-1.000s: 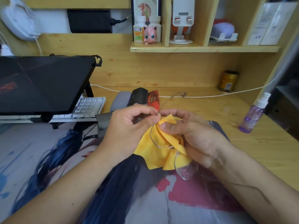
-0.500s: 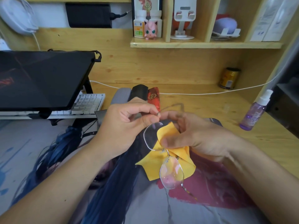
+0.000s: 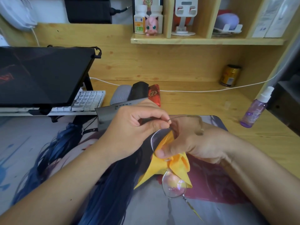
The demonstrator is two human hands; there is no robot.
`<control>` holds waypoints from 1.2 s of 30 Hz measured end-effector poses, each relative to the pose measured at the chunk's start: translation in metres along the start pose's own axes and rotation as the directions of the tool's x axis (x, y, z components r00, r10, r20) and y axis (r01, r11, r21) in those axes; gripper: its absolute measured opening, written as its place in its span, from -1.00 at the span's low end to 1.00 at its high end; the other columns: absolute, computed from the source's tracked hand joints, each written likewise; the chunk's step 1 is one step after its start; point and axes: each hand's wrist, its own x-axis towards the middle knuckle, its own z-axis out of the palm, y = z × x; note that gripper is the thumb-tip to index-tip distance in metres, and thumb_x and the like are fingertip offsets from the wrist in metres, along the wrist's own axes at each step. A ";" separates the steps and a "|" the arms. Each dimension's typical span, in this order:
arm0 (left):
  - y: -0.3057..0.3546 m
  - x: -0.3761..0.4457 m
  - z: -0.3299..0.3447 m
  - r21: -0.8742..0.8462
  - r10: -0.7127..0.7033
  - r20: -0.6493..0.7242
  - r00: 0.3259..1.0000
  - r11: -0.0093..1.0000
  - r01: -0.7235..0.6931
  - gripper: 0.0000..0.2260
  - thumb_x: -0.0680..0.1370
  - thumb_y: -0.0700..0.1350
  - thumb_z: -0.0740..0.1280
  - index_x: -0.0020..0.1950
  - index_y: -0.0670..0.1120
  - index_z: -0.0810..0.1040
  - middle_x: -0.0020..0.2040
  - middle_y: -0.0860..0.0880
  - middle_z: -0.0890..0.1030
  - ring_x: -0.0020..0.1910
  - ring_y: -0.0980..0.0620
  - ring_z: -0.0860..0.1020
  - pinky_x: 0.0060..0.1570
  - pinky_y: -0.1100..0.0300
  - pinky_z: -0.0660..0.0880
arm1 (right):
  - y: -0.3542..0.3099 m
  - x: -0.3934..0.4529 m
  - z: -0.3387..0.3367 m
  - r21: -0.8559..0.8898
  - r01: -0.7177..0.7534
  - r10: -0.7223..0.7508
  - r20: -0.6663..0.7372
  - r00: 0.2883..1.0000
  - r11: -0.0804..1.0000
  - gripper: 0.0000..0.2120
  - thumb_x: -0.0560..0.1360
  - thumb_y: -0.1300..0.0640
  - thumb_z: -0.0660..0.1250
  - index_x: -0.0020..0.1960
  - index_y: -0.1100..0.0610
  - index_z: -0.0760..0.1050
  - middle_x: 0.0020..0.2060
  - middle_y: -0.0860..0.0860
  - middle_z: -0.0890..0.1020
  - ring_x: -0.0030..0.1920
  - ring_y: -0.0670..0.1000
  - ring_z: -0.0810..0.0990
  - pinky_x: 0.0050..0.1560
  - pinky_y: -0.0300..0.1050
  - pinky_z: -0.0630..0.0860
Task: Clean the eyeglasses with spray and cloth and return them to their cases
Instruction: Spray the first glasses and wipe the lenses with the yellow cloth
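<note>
Thin-rimmed eyeglasses (image 3: 174,186) hang between my hands above the printed desk mat. My left hand (image 3: 129,133) pinches the frame at the upper lens's hinge. My right hand (image 3: 196,143) pinches a yellow cloth (image 3: 177,168) around the upper lens, thumb on the near side. The lower lens hangs free below the cloth, one temple arm arching over my right hand. Behind my hands lie a grey case (image 3: 121,94), a black case (image 3: 139,91) and a red case (image 3: 155,95). A purple spray bottle (image 3: 256,109) stands at the right on the desk.
A raised laptop (image 3: 42,75) and white keyboard (image 3: 87,101) fill the left. A gold can (image 3: 229,75) stands at the back right, a white cable (image 3: 194,90) crosses the wooden desk. An open dark case lid (image 3: 105,114) sits by my left hand. A shelf (image 3: 206,40) holds small items.
The glasses turned so the lower lens came out from under the cloth and now hangs free. My right thumb slid down along the upper lens with the cloth.
</note>
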 end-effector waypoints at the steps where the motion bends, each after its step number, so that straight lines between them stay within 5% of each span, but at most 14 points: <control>1: 0.000 0.000 0.000 -0.009 -0.008 -0.011 1.000 1.000 0.007 -0.94 0.51 -0.23 0.47 -0.08 -0.09 0.69 -0.17 0.08 0.67 -0.09 -0.04 0.58 -0.02 0.09 0.51 | 0.001 0.001 0.000 -0.001 0.010 -0.010 -0.034 0.999 1.000 -0.71 0.41 0.50 0.44 -0.02 0.18 0.52 -0.43 -0.12 0.53 -0.41 -0.15 0.54 -0.34 -0.30 0.50; 6: 0.001 0.001 -0.006 -0.068 -0.054 -0.058 0.997 0.996 0.050 -0.87 0.49 -0.21 0.49 -0.12 0.03 0.67 -0.17 0.06 0.66 -0.08 -0.06 0.59 0.02 0.03 0.54 | 0.004 0.004 0.003 0.042 0.106 -0.104 -0.050 0.993 0.993 -0.68 0.51 0.41 0.41 0.01 -0.02 0.60 -0.38 0.00 0.48 -0.38 -0.05 0.49 -0.29 -0.24 0.49; 10: 0.003 0.002 -0.006 -0.056 -0.051 -0.005 0.999 0.997 0.050 -0.92 0.48 -0.19 0.48 -0.13 -0.01 0.66 -0.18 0.10 0.66 -0.09 -0.10 0.59 -0.02 0.11 0.52 | 0.007 0.000 -0.007 0.324 -0.038 -0.047 0.249 0.967 0.945 -0.56 0.56 0.51 0.19 0.28 0.10 0.52 -0.03 0.24 0.54 -0.06 0.13 0.61 0.01 0.03 0.58; 13: 0.004 0.002 -0.005 -0.080 -0.049 -0.001 0.999 0.996 0.049 -0.93 0.48 -0.20 0.46 -0.13 -0.03 0.66 -0.19 0.07 0.65 -0.10 -0.09 0.58 -0.04 0.15 0.50 | 0.009 0.001 -0.010 0.377 -0.079 -0.048 0.315 0.948 0.923 -0.52 0.53 0.54 0.15 0.26 0.10 0.52 -0.05 0.19 0.58 -0.07 0.09 0.64 0.00 0.00 0.59; 15: 0.003 0.002 -0.004 -0.088 -0.052 -0.002 0.999 0.995 0.052 -0.94 0.48 -0.21 0.46 -0.11 -0.06 0.66 -0.19 0.05 0.66 -0.11 -0.05 0.57 -0.04 0.16 0.50 | 0.010 0.002 -0.008 0.357 -0.073 -0.029 0.272 0.962 0.931 -0.55 0.49 0.52 0.21 0.14 0.06 0.59 -0.14 0.12 0.61 -0.16 0.03 0.66 -0.10 -0.07 0.60; 20: 0.002 0.000 0.000 -0.056 -0.053 0.029 0.998 0.997 0.055 -0.94 0.48 -0.22 0.46 -0.08 -0.08 0.69 -0.17 0.10 0.67 -0.10 0.04 0.58 -0.03 0.22 0.50 | 0.008 0.003 -0.005 0.315 -0.130 0.061 0.218 0.974 0.940 -0.50 0.47 0.56 0.29 0.36 0.29 0.38 -0.26 0.14 0.62 -0.29 0.02 0.67 -0.24 -0.10 0.63; 23: 0.001 0.000 0.001 -0.056 -0.055 -0.017 0.998 0.997 0.054 -0.93 0.48 -0.20 0.47 -0.09 -0.04 0.69 -0.18 0.08 0.67 -0.10 0.02 0.58 -0.04 0.17 0.52 | 0.009 0.004 0.000 0.293 -0.094 0.075 0.076 0.994 0.952 -0.53 0.44 0.59 0.32 0.30 0.33 0.41 -0.35 0.05 0.60 -0.38 -0.04 0.63 -0.35 -0.18 0.58; 28: 0.000 0.000 0.009 0.048 -0.032 -0.085 0.996 0.998 0.037 -0.83 0.50 -0.25 0.44 -0.14 0.03 0.71 -0.15 0.10 0.67 -0.07 0.02 0.59 0.01 0.16 0.53 | 0.007 0.009 0.001 0.383 0.028 0.035 -0.158 0.987 0.923 -0.47 0.30 0.48 0.49 0.25 0.34 0.51 -0.12 0.21 0.62 -0.14 0.12 0.65 -0.12 -0.07 0.62; 31: 0.001 0.001 0.013 0.029 -0.064 -0.143 0.988 0.997 0.069 -0.82 0.50 -0.25 0.42 -0.12 0.03 0.70 -0.13 0.18 0.69 -0.02 -0.01 0.63 0.06 0.15 0.54 | 0.007 0.010 -0.001 0.432 0.073 0.042 -0.251 0.967 0.899 -0.45 0.27 0.44 0.53 0.24 0.30 0.55 -0.12 0.25 0.63 -0.20 0.13 0.64 -0.20 -0.05 0.64; 36: -0.004 0.004 0.008 -0.140 -0.194 -0.208 0.959 0.976 0.167 -0.89 0.49 -0.26 0.46 -0.12 -0.06 0.71 -0.14 0.02 0.69 -0.07 0.01 0.64 0.04 0.10 0.52 | 0.003 0.010 -0.001 0.425 0.148 0.025 -0.374 0.927 0.893 -0.43 0.26 0.38 0.52 0.26 0.17 0.57 -0.16 0.19 0.70 -0.23 0.10 0.66 -0.20 -0.08 0.64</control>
